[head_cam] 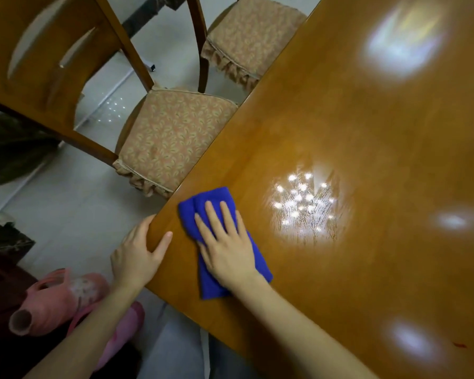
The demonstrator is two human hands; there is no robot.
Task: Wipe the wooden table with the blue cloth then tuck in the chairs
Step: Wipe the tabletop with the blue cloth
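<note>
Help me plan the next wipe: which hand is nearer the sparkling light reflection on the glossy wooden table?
Right. The right hand lies flat on the folded blue cloth, close to the light reflection; the left hand grips the wooden table's corner, farther off.

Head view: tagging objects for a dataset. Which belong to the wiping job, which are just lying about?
Job: blue cloth under right hand; wooden table, left hand gripping its corner; near chair; far chair.
Lying about: pink things on floor; red speck on table.
</note>
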